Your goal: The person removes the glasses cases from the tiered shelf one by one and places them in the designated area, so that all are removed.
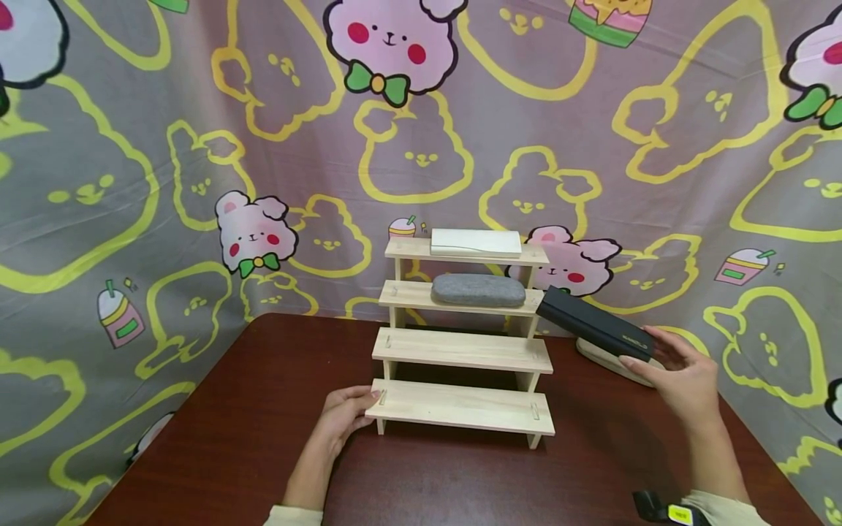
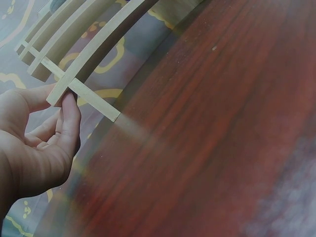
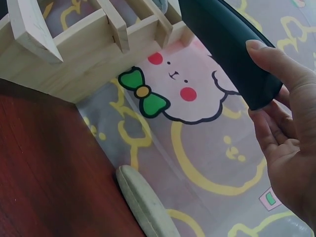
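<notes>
My right hand [image 1: 687, 376] pinches one end of a long black case [image 1: 595, 321] with small gold lettering, thumb on one side and fingers on the other. The case is raised and tilted, its far end beside the second-highest step of a four-step wooden display stand [image 1: 460, 405]. My left hand [image 1: 345, 416] grips the left end of the stand's lowest step, thumb above and fingers beneath, as the left wrist view shows. A white case [image 1: 476, 242] lies on the top step, and a grey fabric case [image 1: 478, 290] lies on the step below it.
At the right, behind the black case, a beige case [image 3: 143, 202] lies on the dark red-brown table [image 1: 263, 409], partly hidden in the head view. A grey cloth [image 1: 421, 168] with cartoon animals hangs behind and at both sides.
</notes>
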`<control>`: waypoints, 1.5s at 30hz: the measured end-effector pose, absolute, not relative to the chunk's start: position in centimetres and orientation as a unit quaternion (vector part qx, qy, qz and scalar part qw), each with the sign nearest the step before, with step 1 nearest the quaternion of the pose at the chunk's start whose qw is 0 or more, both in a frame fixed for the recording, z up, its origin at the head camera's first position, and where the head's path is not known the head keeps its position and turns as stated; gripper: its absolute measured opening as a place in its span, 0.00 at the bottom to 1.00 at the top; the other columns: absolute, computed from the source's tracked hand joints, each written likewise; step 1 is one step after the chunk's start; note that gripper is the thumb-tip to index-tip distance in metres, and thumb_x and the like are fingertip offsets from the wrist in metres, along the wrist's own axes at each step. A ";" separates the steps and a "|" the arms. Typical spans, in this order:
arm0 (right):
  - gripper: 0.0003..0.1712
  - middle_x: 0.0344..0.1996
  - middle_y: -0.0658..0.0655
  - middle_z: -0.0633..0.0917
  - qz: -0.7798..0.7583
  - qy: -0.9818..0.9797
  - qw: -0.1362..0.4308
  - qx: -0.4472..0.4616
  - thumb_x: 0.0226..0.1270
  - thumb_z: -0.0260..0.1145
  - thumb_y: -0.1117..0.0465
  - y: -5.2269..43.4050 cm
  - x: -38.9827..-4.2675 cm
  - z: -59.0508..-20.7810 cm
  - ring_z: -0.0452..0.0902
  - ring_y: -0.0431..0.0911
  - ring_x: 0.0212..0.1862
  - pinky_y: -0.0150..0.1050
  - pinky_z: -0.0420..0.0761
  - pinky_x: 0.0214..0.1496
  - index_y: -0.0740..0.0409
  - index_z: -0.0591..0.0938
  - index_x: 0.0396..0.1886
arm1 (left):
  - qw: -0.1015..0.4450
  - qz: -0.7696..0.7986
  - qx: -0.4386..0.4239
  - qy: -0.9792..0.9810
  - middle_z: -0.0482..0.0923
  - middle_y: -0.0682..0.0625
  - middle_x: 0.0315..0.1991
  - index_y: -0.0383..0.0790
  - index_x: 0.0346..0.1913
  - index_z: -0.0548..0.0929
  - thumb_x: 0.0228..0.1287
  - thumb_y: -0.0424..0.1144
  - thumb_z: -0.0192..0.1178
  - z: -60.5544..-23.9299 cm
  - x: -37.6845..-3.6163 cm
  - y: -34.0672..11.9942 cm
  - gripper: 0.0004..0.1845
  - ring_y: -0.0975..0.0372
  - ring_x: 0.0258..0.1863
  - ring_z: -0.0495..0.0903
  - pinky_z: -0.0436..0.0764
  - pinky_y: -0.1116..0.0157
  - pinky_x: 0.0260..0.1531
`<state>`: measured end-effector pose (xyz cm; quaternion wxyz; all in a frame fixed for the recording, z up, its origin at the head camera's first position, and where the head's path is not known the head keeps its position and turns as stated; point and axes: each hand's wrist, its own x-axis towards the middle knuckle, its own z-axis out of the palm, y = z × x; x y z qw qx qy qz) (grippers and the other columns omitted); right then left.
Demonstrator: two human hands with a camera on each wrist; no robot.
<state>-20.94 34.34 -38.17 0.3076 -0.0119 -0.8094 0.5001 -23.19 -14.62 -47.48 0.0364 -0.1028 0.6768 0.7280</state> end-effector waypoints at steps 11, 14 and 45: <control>0.34 0.37 0.25 0.81 0.515 -0.804 0.294 -0.039 0.52 0.79 0.73 35.6 -21.0 -38.5 0.79 0.19 0.40 0.10 0.73 0.45 0.50 0.84 0.60 | 0.038 0.728 -0.099 0.678 0.83 0.51 0.31 0.19 0.58 0.78 0.66 0.32 0.64 -47.2 -23.1 -14.7 0.21 0.67 0.27 0.81 0.81 0.74 0.25; 0.33 0.36 0.23 0.81 0.516 -0.806 0.284 -0.054 0.52 0.80 0.71 36.0 -21.1 -38.5 0.78 0.18 0.39 0.09 0.73 0.44 0.50 0.84 0.60 | 0.038 0.729 -0.097 0.676 0.83 0.50 0.31 0.19 0.58 0.77 0.66 0.31 0.64 -47.2 -23.0 -14.7 0.22 0.67 0.27 0.81 0.81 0.75 0.25; 0.33 0.32 0.22 0.75 0.503 -0.821 0.224 -0.148 0.53 0.82 0.56 38.3 -20.9 -41.7 0.72 0.14 0.35 0.12 0.74 0.37 0.46 0.83 0.61 | 0.041 0.730 -0.102 0.674 0.84 0.51 0.30 0.19 0.58 0.78 0.66 0.31 0.64 -47.2 -22.9 -14.7 0.21 0.68 0.26 0.82 0.82 0.74 0.26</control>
